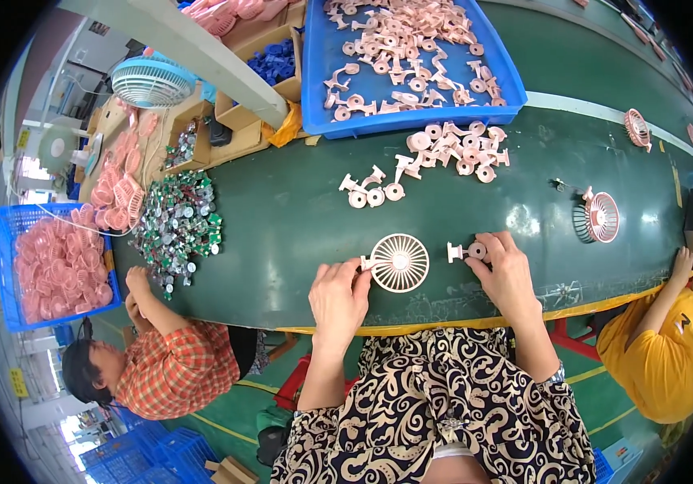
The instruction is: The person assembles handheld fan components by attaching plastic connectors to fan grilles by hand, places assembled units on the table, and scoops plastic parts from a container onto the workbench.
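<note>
My left hand (pixel 338 298) pinches the short stem of a pale pink round fan grille (pixel 399 263), which lies just over the green tabletop. To its right, my right hand (pixel 505 274) has its thumb and fingers closed on a small pink plastic bracket (pixel 466 252) with a round hub and a flat foot. A gap separates the bracket from the grille. Beyond both hands lies a loose cluster of similar pink brackets (pixel 467 149) on the table.
A blue tray (pixel 314 121) heaped with pink brackets stands at the back. Left are piled circuit boards with motors (pixel 177 222) and a blue crate (pixel 9 270) of pink grilles. Another pink fan grille (pixel 602 216) lies right. Co-workers sit at both sides, in checked (pixel 177 363) and yellow (pixel 653 355) shirts.
</note>
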A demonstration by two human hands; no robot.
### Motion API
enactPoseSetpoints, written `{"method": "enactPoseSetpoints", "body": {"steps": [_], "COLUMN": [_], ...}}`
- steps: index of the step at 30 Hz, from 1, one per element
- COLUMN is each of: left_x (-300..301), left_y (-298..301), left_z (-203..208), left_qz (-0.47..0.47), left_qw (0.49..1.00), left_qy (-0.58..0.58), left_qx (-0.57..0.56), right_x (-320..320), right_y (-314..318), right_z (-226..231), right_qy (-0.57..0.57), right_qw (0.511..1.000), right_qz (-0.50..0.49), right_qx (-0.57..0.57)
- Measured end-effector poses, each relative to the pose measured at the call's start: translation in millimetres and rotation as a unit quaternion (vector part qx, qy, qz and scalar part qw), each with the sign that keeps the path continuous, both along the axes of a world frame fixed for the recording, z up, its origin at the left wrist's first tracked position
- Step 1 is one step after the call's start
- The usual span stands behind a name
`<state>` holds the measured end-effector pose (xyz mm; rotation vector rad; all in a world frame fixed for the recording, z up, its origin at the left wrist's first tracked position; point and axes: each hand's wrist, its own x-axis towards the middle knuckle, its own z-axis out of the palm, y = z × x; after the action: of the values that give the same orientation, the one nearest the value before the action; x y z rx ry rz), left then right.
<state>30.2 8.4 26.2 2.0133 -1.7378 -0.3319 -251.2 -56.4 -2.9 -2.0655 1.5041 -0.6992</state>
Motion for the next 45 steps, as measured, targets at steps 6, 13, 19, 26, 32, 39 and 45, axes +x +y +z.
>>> {"method": "enactPoseSetpoints", "body": {"steps": [6, 13, 19, 26, 32, 39, 45], "left_x": [-10.7, -16.7, -13.8, -12.7, -32.1, -40.9, -43.2], "left_y": [4.1, 6.4, 7.8, 1.7, -12.2, -3.9, -1.8], "left_z": [-1.9, -11.6, -20.8, -19.3, -15.3, -36.4, -33.2], "left_qz": [-0.034, 0.001, -0.022, -0.025, -0.019, -0.018, -0.005], "left_qw": [0.991, 0.965, 0.963, 0.97, 0.993, 0.992, 0.991], "left_qy": [0.117, 0.242, 0.261, 0.221, 0.1, 0.127, 0.125], "left_qx": [0.05, 0.097, 0.068, 0.1, 0.056, 0.001, 0.039], "right_x": [23.6, 49.0, 54.3, 63.2, 65.8, 64.2, 62.3], "right_y": [1.8, 15.7, 16.6, 11.8, 6.7, 16.3, 20.3], "right_z": [19.5, 11.6, -1.2, 0.8, 13.6, 4.8, 2.5], "right_qy": [-0.013, -0.053, 0.012, 0.11, 0.151, 0.12, 0.118], "right_qw": [0.999, 0.984, 0.98, 0.971, 0.963, 0.97, 0.967], "right_qz": [0.013, 0.123, 0.164, 0.186, 0.184, 0.179, 0.17], "right_qx": [-0.051, -0.115, -0.116, -0.105, -0.124, -0.114, -0.148]}}
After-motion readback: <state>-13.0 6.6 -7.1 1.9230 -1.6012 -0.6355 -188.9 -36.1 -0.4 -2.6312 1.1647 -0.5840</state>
